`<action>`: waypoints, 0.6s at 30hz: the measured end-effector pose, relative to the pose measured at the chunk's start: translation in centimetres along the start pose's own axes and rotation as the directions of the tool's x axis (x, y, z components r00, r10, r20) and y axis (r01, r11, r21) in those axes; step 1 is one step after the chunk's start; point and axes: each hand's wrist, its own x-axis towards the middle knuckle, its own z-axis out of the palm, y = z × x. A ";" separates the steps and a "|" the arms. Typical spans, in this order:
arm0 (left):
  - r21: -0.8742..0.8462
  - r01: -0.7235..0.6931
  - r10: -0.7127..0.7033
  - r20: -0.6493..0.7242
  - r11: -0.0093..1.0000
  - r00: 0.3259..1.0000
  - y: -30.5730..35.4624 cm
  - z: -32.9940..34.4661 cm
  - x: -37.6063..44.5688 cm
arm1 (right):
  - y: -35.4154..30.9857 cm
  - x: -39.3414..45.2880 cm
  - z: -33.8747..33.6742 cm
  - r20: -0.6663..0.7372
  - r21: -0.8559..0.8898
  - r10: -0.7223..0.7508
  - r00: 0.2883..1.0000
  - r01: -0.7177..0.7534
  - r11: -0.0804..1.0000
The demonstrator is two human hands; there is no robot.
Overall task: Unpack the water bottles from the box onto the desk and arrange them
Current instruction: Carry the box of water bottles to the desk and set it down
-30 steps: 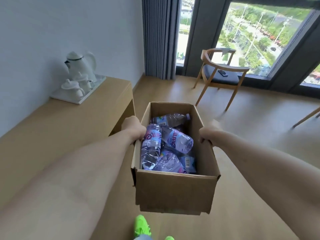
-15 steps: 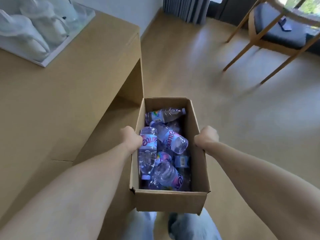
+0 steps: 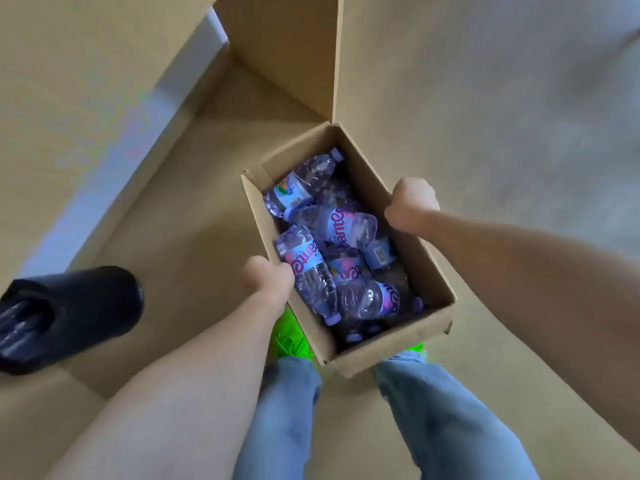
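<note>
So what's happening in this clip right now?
A person is holding an open cardboard box by its long sides, left hand on one rim and right hand on the other, low over the floor in front of their legs. The water bottles all lie jumbled inside; none is out yet. A black bin stands to the left.

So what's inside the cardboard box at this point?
The cardboard box holds a loose pile of plastic water bottles with purple caps, lying on their sides and overlapping. The lower layers and the box floor are covered, so an exact count is not possible.
</note>
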 end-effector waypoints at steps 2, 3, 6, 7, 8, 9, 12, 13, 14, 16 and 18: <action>-0.043 0.068 -0.069 -0.031 0.997 0.997 -1.0 2.8 2.1 | -0.6 3.4 2.1 0.003 -0.053 -0.063 0.998 0.063 0.997; -0.056 0.094 -0.097 -0.043 0.994 0.994 -1.3 4.1 3.0 | -0.8 5.0 3.1 -0.005 -0.075 -0.084 0.996 0.083 0.994; -0.056 0.159 -0.162 -0.065 0.986 0.985 -2.0 7.2 4.8 | -1.1 8.7 5.8 -0.025 -0.121 -0.131 0.991 0.127 0.984; -0.049 0.173 -0.176 -0.067 0.984 0.982 -2.3 8.0 5.2 | -1.1 9.6 6.5 -0.030 -0.135 -0.142 0.989 0.137 0.981; -0.054 0.189 -0.192 -0.061 0.980 0.979 -2.5 8.8 5.4 | -1.0 10.3 7.1 -0.034 -0.145 -0.151 0.988 0.144 0.979; -0.066 0.206 -0.210 -0.046 0.976 0.977 -2.8 9.7 5.5 | -0.8 10.9 7.6 -0.040 -0.149 -0.154 0.987 0.146 0.978; -0.138 0.260 -0.258 0.032 0.956 0.966 -3.3 12.2 5.2 | 0.6 12.1 8.7 -0.059 -0.137 -0.137 0.989 0.128 0.982; -0.174 0.284 -0.277 0.064 0.943 0.959 -3.6 13.1 4.9 | 1.1 12.3 9.0 -0.064 -0.131 -0.127 0.990 0.118 0.984; -0.210 0.307 -0.292 0.097 0.928 0.951 -3.9 13.8 4.5 | 1.8 12.4 9.3 -0.067 -0.123 -0.114 0.991 0.105 0.987; -0.263 0.342 -0.305 0.171 0.902 0.937 -4.2 15.1 3.2 | 3.2 12.6 9.9 -0.069 -0.101 -0.071 0.995 0.064 0.993; -0.262 0.352 -0.301 0.215 0.899 0.929 -4.7 15.8 2.2 | 4.3 12.4 10.5 -0.063 -0.085 -0.040 0.997 0.035 0.996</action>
